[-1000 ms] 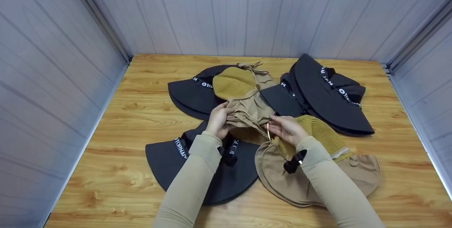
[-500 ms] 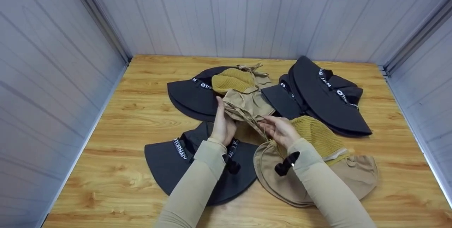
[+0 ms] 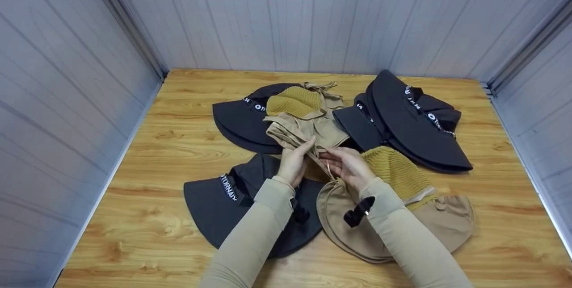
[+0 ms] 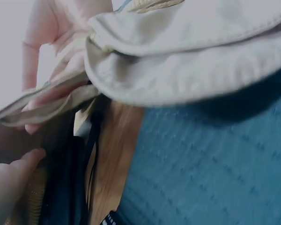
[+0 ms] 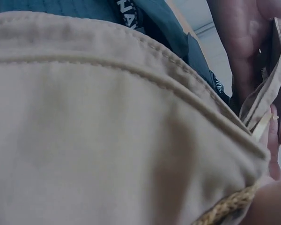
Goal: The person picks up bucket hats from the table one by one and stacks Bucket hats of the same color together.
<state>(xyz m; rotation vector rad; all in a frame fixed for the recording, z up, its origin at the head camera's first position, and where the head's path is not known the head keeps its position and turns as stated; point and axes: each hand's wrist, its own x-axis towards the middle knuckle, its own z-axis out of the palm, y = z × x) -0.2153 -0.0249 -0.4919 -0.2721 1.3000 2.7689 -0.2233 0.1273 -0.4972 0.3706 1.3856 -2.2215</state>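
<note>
Two sun hats with mustard ribbed crowns and tan brims lie in the head view: a far hat at the middle, a near hat at front right. A tan fabric strap runs from the near hat's brim edge up between my hands. My left hand holds it, thumb laid along the top. My right hand pinches it from the other side, fingertips partly hidden. In the right wrist view the near hat's tan brim fills the foreground, beside a braided cord.
Dark bucket hats with lettered bands surround the hands: a front-left hat, a back-left hat under the far tan hat, and stacked hats at back right. Pale panel walls enclose the wooden table.
My left hand has moved off the far hat's brim, down and right to the strap. My right hand has shifted slightly left. The far hat's brim edge now lies spread out further left.
</note>
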